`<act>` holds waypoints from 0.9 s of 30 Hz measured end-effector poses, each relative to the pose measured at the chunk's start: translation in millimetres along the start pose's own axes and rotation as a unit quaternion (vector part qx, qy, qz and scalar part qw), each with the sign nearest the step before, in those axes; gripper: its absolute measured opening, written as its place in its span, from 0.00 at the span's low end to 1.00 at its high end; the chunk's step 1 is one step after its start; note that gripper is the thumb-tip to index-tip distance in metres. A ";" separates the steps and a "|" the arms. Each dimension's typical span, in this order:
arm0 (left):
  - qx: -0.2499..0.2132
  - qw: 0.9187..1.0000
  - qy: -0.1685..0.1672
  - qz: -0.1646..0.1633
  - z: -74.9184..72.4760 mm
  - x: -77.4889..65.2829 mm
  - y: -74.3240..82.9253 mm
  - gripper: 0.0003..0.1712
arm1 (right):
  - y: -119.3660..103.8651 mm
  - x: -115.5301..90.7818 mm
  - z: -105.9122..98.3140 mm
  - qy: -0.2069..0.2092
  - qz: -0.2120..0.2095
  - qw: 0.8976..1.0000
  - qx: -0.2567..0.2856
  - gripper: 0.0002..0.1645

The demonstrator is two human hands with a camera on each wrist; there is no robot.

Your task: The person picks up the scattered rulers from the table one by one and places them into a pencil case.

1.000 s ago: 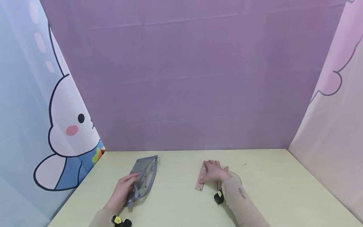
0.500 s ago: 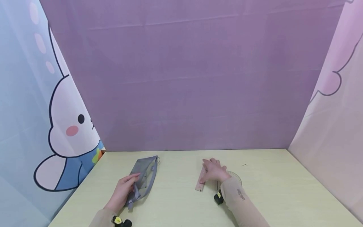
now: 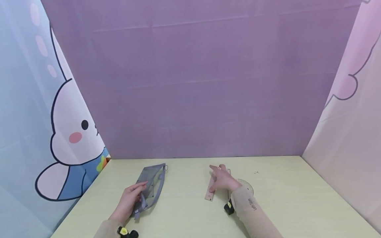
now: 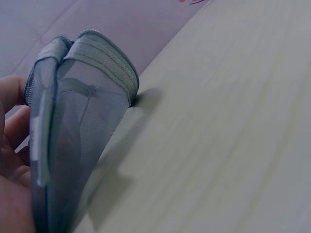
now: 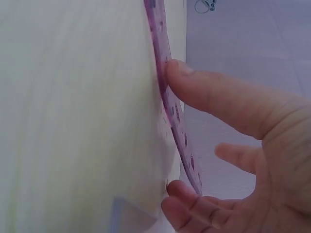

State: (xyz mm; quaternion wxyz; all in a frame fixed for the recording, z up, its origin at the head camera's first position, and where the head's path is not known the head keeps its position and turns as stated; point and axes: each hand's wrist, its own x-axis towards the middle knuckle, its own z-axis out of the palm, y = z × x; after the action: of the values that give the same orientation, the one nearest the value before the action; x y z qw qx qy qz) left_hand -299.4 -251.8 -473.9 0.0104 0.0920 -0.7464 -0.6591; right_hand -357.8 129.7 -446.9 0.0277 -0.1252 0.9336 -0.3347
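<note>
My left hand (image 3: 126,201) grips a grey-purple mesh zipper pouch (image 3: 148,178) by its near side, thumb on top. Its zipped mouth (image 4: 104,56) gapes in the left wrist view, and a thin straight shape shows faintly through the mesh. On the right, my right hand (image 3: 224,180) spreads over a pink patterned ruler (image 3: 209,195). The thumb (image 5: 182,80) touches the ruler's edge, while the other fingers reach around its far end, the index held apart. The ruler looks slightly bowed in the right wrist view.
A clear protractor (image 3: 246,185) lies beside the right wrist, partly covered by the sleeve. Another narrow ruler (image 3: 229,172) shows beneath the right hand. A purple cloth (image 3: 190,82) hangs behind the pale table (image 3: 178,215), with printed cloths at both sides.
My right index finger has straightened and moved left off the ruler's far end, and the hand has spread. The left hand and pouch have stayed put.
</note>
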 end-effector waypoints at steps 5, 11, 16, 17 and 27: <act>0.002 1.000 -0.001 -0.002 -0.1 -0.8 0.9 0.23 | 0.3 2.7 0.2 0.006 -0.005 1.000 0.019 0.58; 0.002 1.000 -0.001 -0.001 -0.1 -1.0 1.0 0.24 | 1.8 5.2 0.9 0.009 -0.005 1.000 0.029 0.55; 0.004 1.000 -0.001 -0.001 -0.4 -0.6 0.4 0.24 | 2.6 4.6 0.6 0.009 -0.001 0.999 0.050 0.56; 0.004 1.000 -0.001 -0.001 -0.5 -0.5 0.3 0.24 | 2.7 4.4 0.4 0.010 -0.001 0.999 0.053 0.57; -0.003 1.000 0.002 0.007 0.6 0.8 0.1 0.23 | 5.9 5.7 -3.0 0.015 -0.007 0.992 0.122 0.64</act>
State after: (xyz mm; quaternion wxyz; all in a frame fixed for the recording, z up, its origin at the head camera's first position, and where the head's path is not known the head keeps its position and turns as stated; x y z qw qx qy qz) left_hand -300.2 -251.3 -474.0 0.0166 0.0884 -0.7450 -0.6609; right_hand -365.0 134.5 -448.2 0.0264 -0.1225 0.8851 -0.4483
